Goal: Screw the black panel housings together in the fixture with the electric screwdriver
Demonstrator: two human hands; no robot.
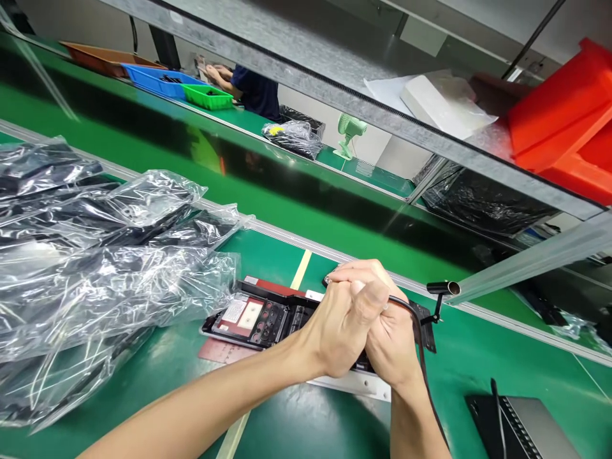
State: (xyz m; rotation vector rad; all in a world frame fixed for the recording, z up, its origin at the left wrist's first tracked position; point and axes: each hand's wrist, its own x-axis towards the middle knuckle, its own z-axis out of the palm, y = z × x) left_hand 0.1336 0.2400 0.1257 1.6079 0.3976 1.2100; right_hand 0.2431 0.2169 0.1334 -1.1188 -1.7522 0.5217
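My left hand [342,328] and my right hand [389,338] are closed and pressed together above a black device housing [268,322]. A black cable [417,331] comes out at the top of my right fist and runs down along the right forearm. What else lies inside the fists is hidden. The housing lies open, showing a white label and dark round parts in its left section; my hands and left arm cover much of its right part. Under it are a white metal fixture [375,386] with holes and a reddish plate [224,350].
Plastic-wrapped black parts [119,274] pile up at left. A black tube holder [442,289] stands at right, with a black and grey device [521,424] below. A metal shelf [306,70] overhangs, bearing a red bin [564,121]. Beyond the green belt [268,185] sits another person [258,92].
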